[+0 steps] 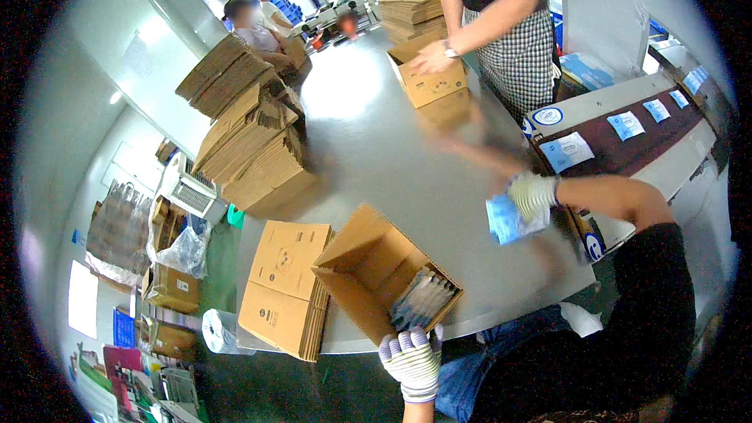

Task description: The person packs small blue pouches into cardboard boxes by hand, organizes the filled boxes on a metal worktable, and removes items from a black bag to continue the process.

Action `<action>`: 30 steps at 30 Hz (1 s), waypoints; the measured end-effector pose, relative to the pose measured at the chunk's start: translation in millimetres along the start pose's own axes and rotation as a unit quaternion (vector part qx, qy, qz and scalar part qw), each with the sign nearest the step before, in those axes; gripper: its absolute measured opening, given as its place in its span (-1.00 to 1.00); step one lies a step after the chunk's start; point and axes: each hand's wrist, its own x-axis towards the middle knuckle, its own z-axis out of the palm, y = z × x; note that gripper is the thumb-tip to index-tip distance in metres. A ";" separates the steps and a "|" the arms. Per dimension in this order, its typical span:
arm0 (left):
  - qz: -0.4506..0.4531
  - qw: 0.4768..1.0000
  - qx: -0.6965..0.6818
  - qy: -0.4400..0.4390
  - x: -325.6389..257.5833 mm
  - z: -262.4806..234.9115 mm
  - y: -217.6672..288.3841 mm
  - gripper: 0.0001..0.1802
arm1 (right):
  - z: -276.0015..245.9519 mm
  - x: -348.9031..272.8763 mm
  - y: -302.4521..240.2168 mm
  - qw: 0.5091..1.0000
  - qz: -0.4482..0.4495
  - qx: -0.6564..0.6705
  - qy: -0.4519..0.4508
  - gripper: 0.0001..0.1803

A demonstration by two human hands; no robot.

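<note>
An open cardboard box [352,258] sits tilted at the table's near edge, with several blue and white packets [423,298] standing in a row inside. My left hand [411,364], in a striped glove, is closed on its near rim. To the right, my right hand [534,196], also gloved, grips a small stack of blue packets [501,219] above the table, beside the conveyor. More blue and white packets [565,152] lie spaced out along the dark conveyor belt [603,129].
Folded cardboard boxes [286,282] lie left of the open box on the metal table [352,157]. Tall stacks of flat cardboard [258,141] line its left side. Across the table, a person in a checked apron [513,55] handles another box [431,78]. Other people work farther back.
</note>
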 end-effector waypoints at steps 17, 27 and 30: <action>0.004 1.000 -0.008 -0.009 18.8 -20.7 -5.1 -0.65 | 6.7 -42.2 -110.0 0.670 -0.155 0.642 0.338 -0.52; 0.010 0.998 0.012 -0.054 -4.6 -23.9 -4.0 -0.69 | -182.1 -31.5 -221.4 0.912 -0.225 0.102 0.328 -0.52; 0.033 0.997 -0.017 -0.073 -8.7 -17.1 4.2 -0.71 | -139.4 34.1 -239.7 0.916 -0.239 -0.125 0.297 -0.32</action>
